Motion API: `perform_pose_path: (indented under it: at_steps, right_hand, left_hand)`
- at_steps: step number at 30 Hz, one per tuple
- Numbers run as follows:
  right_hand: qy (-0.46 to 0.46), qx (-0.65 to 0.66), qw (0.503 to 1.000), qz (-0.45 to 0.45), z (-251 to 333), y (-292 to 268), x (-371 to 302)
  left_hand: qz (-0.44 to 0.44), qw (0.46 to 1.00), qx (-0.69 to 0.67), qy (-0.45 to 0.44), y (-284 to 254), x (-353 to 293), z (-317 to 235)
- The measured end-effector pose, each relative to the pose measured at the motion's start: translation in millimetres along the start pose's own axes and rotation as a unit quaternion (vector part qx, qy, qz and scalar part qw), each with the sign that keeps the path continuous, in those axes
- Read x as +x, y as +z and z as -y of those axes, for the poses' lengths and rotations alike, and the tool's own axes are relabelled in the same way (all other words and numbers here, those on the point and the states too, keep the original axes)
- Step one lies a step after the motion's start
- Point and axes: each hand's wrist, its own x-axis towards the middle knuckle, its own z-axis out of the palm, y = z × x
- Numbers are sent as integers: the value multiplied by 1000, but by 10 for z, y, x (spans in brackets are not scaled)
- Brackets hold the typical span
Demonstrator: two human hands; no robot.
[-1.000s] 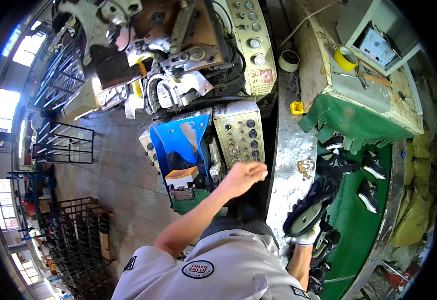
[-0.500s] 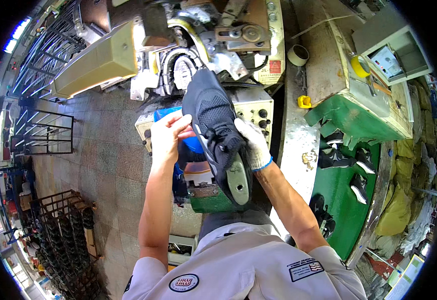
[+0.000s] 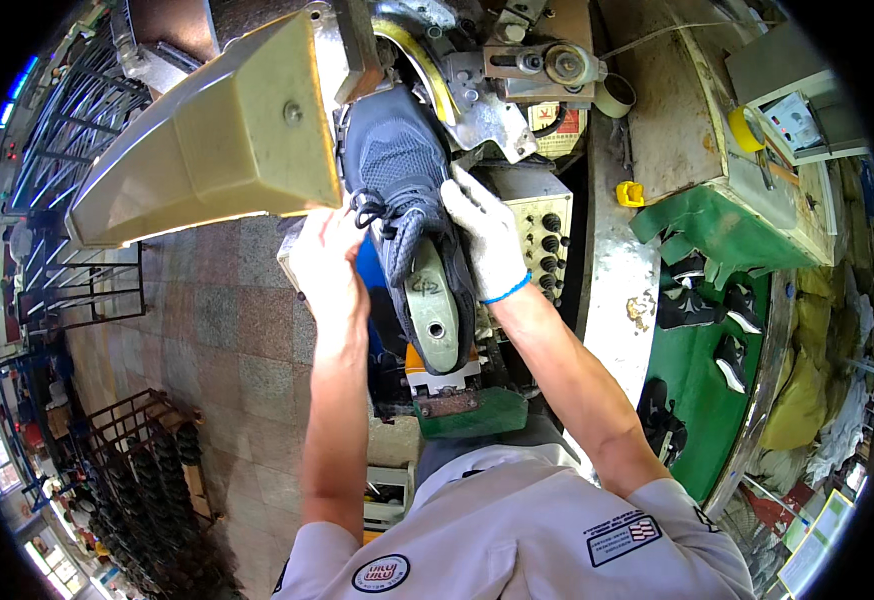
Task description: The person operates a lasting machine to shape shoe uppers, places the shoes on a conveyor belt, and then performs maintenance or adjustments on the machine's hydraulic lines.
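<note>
A dark grey mesh sneaker [image 3: 394,165] with black laces is fitted on a green shoe last [image 3: 431,305], which has a round hole near its heel end. The toe points away from me and sits in among the metal parts of a machine [image 3: 477,100]; the heel faces me. My bare left hand [image 3: 335,250] grips the shoe's left side by the laces, its fingertips partly hidden beside the cream housing. On the other side, my right hand [image 3: 487,235], in a white knit glove with a blue cuff, presses its fingers along the upper.
The cream machine housing [image 3: 207,140] juts out at left, close above my left hand. A knobbed control panel [image 3: 547,240] stands right of the shoe. Several black shoes [image 3: 692,308] lie on a green surface [image 3: 705,420] at right. Racks [image 3: 147,470] line the left side.
Both hands have carried the sneaker forward, so its toe is now inside the machine. My view has moved closer, and the cream housing looks larger.
</note>
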Motion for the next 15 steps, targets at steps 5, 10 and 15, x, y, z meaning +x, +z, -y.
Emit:
perform_pose_path:
  at_steps: [5,10,15]
  right_hand:
    - [-16,-18,998,-55,-199,-25,-21]
    - [3,5,999,-47,-223,39,-32]
    - [-11,-29,998,-51,-259,-66,-1]
  left_hand:
    - [-62,979,-63,-182,-66,-270,410]
    - [-52,954,-52,-292,-122,-251,421]
    - [-20,974,55,-220,-182,-269,626]
